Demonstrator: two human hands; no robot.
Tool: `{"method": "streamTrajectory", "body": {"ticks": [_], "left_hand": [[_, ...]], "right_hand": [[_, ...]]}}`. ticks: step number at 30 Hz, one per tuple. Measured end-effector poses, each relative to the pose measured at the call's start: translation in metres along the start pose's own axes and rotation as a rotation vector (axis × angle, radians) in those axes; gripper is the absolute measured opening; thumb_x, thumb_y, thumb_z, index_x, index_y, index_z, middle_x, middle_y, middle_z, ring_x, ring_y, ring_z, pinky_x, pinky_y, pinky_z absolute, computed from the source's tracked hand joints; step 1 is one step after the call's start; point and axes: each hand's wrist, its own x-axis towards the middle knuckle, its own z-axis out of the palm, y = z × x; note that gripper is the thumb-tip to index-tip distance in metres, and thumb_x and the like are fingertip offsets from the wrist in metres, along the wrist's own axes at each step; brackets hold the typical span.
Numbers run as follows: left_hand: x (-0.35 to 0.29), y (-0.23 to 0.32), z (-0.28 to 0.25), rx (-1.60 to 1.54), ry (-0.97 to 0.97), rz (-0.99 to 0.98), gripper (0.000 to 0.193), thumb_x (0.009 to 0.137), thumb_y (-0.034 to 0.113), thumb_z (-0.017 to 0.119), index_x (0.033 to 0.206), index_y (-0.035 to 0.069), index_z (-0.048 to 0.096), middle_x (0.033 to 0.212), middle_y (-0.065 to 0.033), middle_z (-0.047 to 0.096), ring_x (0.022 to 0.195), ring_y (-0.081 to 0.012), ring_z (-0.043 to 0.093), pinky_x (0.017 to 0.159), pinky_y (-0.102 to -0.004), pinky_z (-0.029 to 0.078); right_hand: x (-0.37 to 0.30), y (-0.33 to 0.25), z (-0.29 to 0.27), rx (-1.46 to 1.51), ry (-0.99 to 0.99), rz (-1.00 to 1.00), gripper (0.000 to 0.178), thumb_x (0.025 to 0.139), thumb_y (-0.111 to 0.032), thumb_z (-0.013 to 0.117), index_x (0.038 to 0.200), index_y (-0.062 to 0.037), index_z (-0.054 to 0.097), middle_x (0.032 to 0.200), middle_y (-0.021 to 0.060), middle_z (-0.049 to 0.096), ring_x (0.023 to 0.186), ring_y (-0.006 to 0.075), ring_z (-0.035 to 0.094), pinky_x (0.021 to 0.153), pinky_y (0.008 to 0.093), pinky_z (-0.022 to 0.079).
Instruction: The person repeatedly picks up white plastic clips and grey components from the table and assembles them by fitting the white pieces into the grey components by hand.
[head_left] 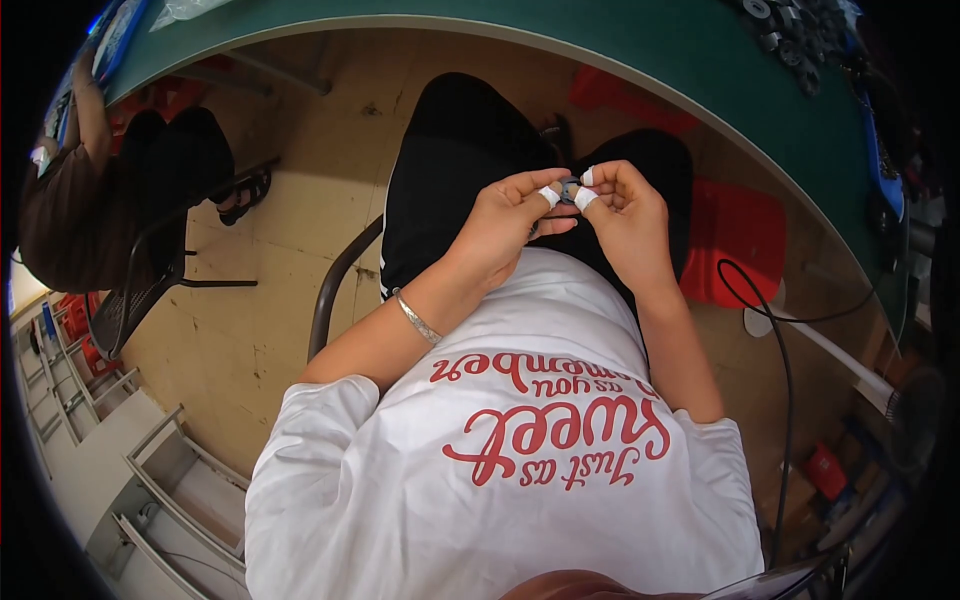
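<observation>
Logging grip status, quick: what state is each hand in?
Left hand: closed, fingertips on a small grey part.
Right hand: closed, fingertips on the same part.

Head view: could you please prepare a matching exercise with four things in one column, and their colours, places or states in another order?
Things
1. Small part
2. Bracelet
3. Tabletop
4. T-shirt

Descriptions
A. Green
B. Held in the fingers of the left hand and right hand
C. Mostly white
D. Around the left forearm

Right pairs: 1-B, 2-D, 3-A, 4-C
</observation>
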Motion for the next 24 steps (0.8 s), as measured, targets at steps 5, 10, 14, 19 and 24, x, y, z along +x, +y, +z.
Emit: {"method": "streamTrajectory", "body": {"ticks": [5, 10, 14, 19, 24], "left_hand": [[0.0, 0.0, -0.003, 0.012, 0.011, 0.017, 0.028, 0.096, 0.007, 0.051, 0.121, -0.005, 0.054, 0.104, -0.0125, 0.063, 0.093, -0.0172, 0.064, 0.08, -0.0268, 0.056], [0.0, 0.0, -0.006, 0.018, -0.015, -0.004, 0.028, 0.095, 0.005, 0.053, 0.121, -0.004, 0.056, 0.107, -0.0125, 0.064, 0.095, -0.0184, 0.065, 0.08, -0.0262, 0.056], [-0.003, 0.001, -0.004, 0.049, -0.026, -0.018, 0.027, 0.094, 0.005, 0.053, 0.12, -0.004, 0.056, 0.107, -0.0133, 0.064, 0.093, -0.0186, 0.066, 0.081, -0.0269, 0.056], [-0.002, -0.005, -0.008, 0.076, 0.006, -0.001, 0.025, 0.094, 0.001, 0.05, 0.117, -0.005, 0.057, 0.102, -0.0139, 0.064, 0.087, -0.0167, 0.066, 0.08, -0.0258, 0.056], [0.001, -0.013, -0.012, 0.203, -0.007, -0.011, 0.025, 0.093, 0.0, 0.05, 0.116, -0.005, 0.057, 0.101, -0.0128, 0.063, 0.084, -0.0155, 0.066, 0.079, -0.0253, 0.056]], "right_hand": [[0.009, 0.013, -0.003, 0.002, -0.023, 0.02, 0.015, 0.081, 0.003, 0.064, 0.096, 0.0017, 0.06, 0.082, 0.0043, 0.063, 0.073, 0.0082, 0.059, 0.066, 0.0226, 0.049], [0.014, 0.01, -0.012, 0.2, -0.262, 0.332, 0.018, 0.085, -0.006, 0.06, 0.101, 0.002, 0.063, 0.088, 0.005, 0.066, 0.077, 0.0086, 0.059, 0.067, 0.0206, 0.046], [0.01, 0.024, -0.013, 0.181, -0.264, 0.207, 0.016, 0.084, -0.002, 0.06, 0.099, 0.0018, 0.065, 0.089, 0.0045, 0.066, 0.075, 0.0088, 0.059, 0.065, 0.0223, 0.046], [0.002, 0.024, -0.008, -0.204, -0.207, -0.04, 0.014, 0.083, -0.003, 0.06, 0.096, 0.0002, 0.065, 0.081, 0.0072, 0.065, 0.066, 0.011, 0.057, 0.06, 0.0263, 0.044], [0.001, 0.015, -0.021, -0.31, -0.295, -0.121, 0.011, 0.084, -0.004, 0.061, 0.094, 0.0008, 0.063, 0.079, 0.0052, 0.062, 0.064, 0.01, 0.054, 0.059, 0.0256, 0.043]]}}
